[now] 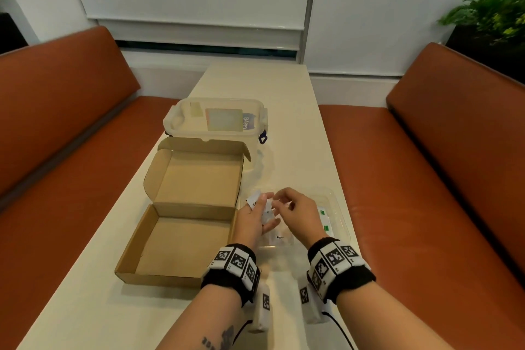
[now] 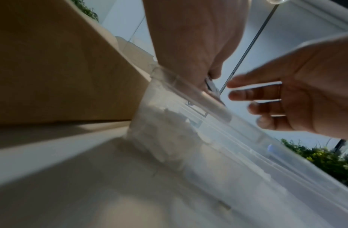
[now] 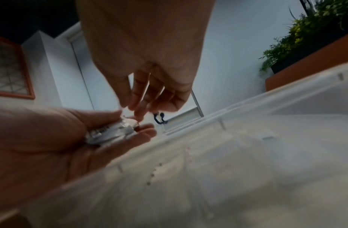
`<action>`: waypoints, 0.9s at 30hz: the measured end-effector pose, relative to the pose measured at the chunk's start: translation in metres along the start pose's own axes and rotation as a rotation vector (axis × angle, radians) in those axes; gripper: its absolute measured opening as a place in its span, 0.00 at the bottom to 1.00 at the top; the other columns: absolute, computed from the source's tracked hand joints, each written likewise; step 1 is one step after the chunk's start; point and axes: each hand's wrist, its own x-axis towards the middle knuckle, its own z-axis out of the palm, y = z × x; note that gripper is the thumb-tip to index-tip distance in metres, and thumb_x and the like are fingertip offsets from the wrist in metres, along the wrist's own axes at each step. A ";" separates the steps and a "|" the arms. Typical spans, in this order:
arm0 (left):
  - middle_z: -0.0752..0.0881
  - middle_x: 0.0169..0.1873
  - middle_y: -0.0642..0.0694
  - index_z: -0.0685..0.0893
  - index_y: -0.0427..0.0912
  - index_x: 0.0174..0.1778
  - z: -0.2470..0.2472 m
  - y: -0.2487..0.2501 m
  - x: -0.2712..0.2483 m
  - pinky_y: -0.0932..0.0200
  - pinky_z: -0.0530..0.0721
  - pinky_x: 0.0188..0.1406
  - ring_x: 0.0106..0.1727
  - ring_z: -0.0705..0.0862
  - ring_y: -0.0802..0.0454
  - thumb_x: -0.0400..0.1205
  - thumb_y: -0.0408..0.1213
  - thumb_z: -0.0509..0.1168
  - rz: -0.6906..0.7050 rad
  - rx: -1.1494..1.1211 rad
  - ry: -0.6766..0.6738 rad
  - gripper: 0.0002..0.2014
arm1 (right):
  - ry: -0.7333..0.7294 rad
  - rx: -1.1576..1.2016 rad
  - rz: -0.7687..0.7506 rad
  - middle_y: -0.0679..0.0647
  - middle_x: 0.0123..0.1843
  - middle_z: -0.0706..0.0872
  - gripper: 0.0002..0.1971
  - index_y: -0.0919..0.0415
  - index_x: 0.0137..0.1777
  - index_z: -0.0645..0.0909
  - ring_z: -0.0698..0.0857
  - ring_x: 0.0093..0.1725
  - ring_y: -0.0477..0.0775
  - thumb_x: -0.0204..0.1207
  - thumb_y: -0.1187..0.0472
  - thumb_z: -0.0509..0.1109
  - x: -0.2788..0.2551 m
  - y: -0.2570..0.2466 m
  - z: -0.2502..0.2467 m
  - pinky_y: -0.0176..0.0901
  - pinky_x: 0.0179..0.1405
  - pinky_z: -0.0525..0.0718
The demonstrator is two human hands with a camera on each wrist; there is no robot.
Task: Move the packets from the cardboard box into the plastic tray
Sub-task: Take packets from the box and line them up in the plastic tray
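Note:
The open cardboard box (image 1: 181,239) lies empty at centre left; its wall (image 2: 52,69) also fills the left wrist view. Just right of it sits the clear plastic tray (image 1: 342,217), with several white packets (image 1: 324,221) inside, some marked green. My left hand (image 1: 252,221) hovers over the tray's left end, palm up, gripping a small stack of white packets (image 1: 265,209); the same stack (image 3: 110,134) appears in the right wrist view. My right hand (image 1: 294,204) is above the tray, fingers loosely bent, and its fingertips (image 3: 139,117) reach the top of the stack.
A lidded translucent storage tub (image 1: 216,119) stands behind the cardboard box. The cream table (image 1: 255,79) is narrow, with orange benches (image 1: 426,179) along both sides. A green plant (image 1: 494,8) is at the far right.

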 end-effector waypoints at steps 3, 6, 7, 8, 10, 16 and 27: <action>0.92 0.37 0.45 0.84 0.39 0.51 0.003 0.001 -0.001 0.63 0.86 0.30 0.38 0.91 0.52 0.83 0.42 0.64 -0.022 0.013 0.016 0.10 | -0.057 0.051 0.035 0.44 0.39 0.84 0.11 0.51 0.49 0.81 0.80 0.36 0.39 0.69 0.61 0.77 -0.003 -0.005 -0.002 0.31 0.38 0.79; 0.90 0.43 0.35 0.83 0.36 0.55 0.007 0.001 -0.001 0.59 0.88 0.33 0.39 0.91 0.47 0.83 0.43 0.64 -0.046 0.027 -0.009 0.14 | -0.069 0.104 0.115 0.45 0.35 0.82 0.17 0.52 0.51 0.77 0.79 0.34 0.39 0.67 0.64 0.79 -0.002 -0.001 -0.007 0.30 0.36 0.79; 0.90 0.46 0.35 0.83 0.36 0.57 0.009 0.001 -0.002 0.58 0.89 0.35 0.42 0.91 0.46 0.84 0.44 0.63 -0.067 0.033 -0.026 0.15 | -0.068 0.102 0.132 0.46 0.35 0.81 0.17 0.52 0.51 0.77 0.79 0.34 0.40 0.66 0.64 0.79 -0.003 0.001 -0.009 0.31 0.36 0.79; 0.90 0.47 0.34 0.82 0.36 0.58 0.013 0.002 -0.002 0.57 0.89 0.36 0.44 0.91 0.45 0.84 0.46 0.61 -0.095 0.031 -0.034 0.17 | -0.058 0.102 0.149 0.47 0.35 0.81 0.16 0.52 0.50 0.78 0.79 0.34 0.40 0.66 0.63 0.80 -0.003 0.004 -0.011 0.31 0.36 0.79; 0.90 0.46 0.36 0.82 0.35 0.57 0.022 0.004 -0.003 0.57 0.90 0.34 0.41 0.90 0.47 0.85 0.51 0.57 -0.185 -0.005 -0.035 0.21 | -0.020 0.114 0.178 0.47 0.38 0.82 0.17 0.52 0.52 0.78 0.80 0.35 0.40 0.66 0.63 0.80 -0.004 0.008 -0.014 0.29 0.30 0.77; 0.84 0.54 0.29 0.78 0.28 0.64 0.033 0.000 -0.004 0.53 0.90 0.39 0.48 0.87 0.41 0.87 0.37 0.56 -0.271 0.027 -0.075 0.16 | -0.033 0.110 0.169 0.49 0.53 0.81 0.22 0.51 0.63 0.81 0.78 0.37 0.39 0.69 0.67 0.77 -0.004 0.016 -0.030 0.25 0.34 0.75; 0.84 0.53 0.29 0.78 0.30 0.63 0.050 0.002 -0.013 0.56 0.89 0.35 0.41 0.87 0.39 0.86 0.34 0.58 -0.301 -0.014 -0.129 0.14 | 0.083 0.238 0.204 0.46 0.34 0.85 0.05 0.58 0.38 0.84 0.83 0.34 0.42 0.69 0.65 0.78 -0.004 0.026 -0.051 0.27 0.32 0.78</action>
